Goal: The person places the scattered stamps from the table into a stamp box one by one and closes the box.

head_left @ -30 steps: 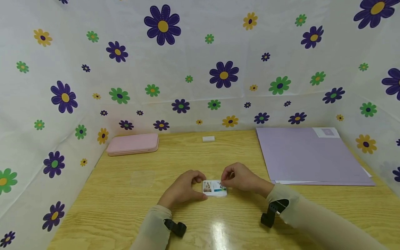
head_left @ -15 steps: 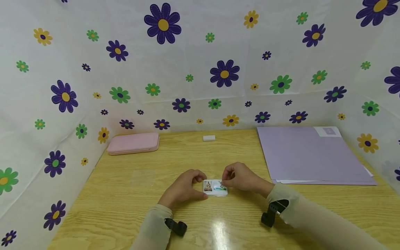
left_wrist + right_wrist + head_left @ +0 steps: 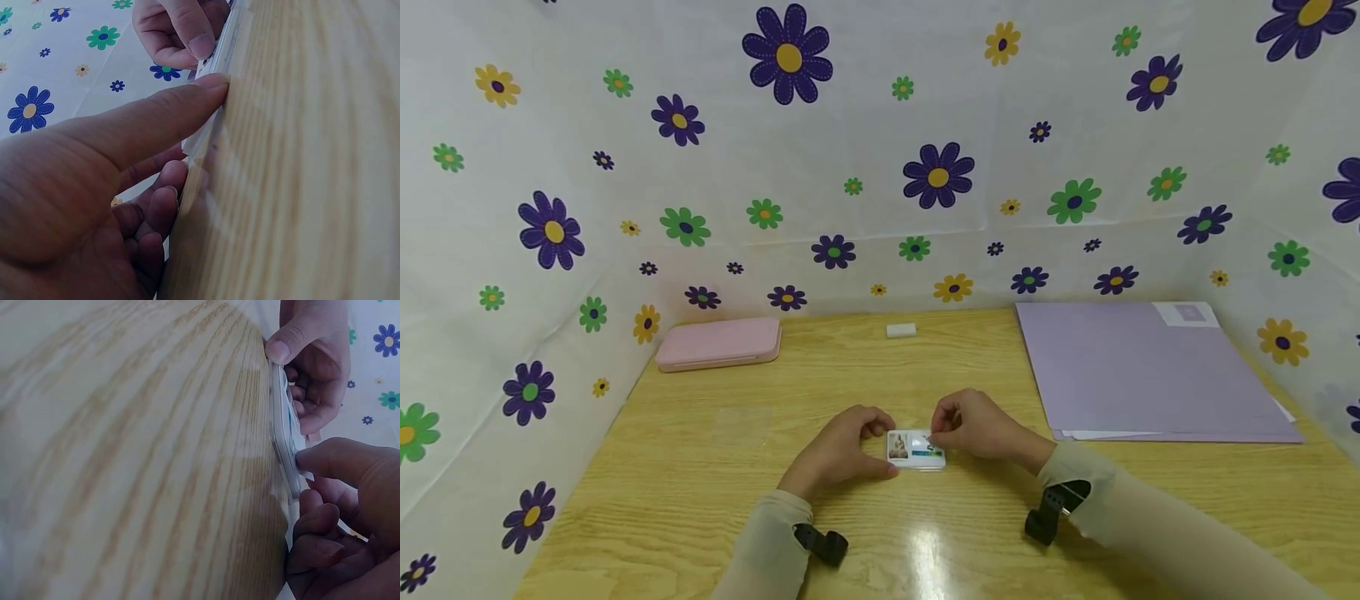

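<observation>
Gripping a small card (image 3: 917, 448) at its nine o'clock side with the left hand (image 3: 842, 450). Pinching it narrowly at two o'clock with the right hand (image 3: 977, 426).

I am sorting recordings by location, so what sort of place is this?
Probably a screened-off desk space: a wood-grain table, flower-patterned sheeting behind and at both sides, and a pink case on the table.

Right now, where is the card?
In the head view, the card lies on the table, below and slightly right of the picture's centre, between the left hand and the right hand.
</observation>
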Available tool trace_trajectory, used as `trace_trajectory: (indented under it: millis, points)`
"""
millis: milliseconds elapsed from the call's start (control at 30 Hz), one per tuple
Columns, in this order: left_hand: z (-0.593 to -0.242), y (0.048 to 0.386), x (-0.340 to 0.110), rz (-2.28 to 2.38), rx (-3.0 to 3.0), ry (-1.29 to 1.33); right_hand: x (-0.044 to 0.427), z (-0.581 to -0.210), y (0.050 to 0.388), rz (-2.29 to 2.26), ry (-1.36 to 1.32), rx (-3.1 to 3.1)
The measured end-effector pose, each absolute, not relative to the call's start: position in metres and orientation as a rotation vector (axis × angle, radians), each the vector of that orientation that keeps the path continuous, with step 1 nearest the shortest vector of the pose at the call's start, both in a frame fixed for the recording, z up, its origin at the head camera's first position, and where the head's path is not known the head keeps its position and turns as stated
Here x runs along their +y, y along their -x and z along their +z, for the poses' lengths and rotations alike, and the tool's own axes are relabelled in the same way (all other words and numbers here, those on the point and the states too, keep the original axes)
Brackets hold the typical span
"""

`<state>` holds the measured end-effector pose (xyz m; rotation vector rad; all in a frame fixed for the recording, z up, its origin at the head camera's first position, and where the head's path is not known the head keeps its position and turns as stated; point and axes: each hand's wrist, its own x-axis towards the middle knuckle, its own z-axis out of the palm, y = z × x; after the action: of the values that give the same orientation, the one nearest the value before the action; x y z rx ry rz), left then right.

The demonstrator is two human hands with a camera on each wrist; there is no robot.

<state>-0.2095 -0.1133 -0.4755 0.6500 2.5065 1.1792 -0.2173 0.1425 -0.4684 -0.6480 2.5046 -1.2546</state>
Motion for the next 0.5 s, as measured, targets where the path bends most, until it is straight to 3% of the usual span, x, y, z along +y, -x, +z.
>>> trace_trajectory:
  millis: [500]
  points:
    - [-0.4742,0.208,-0.1134,1.182,2.501,-0.647,0.1415,-0.4689,0.2164,-1.235,0.656,2.523]
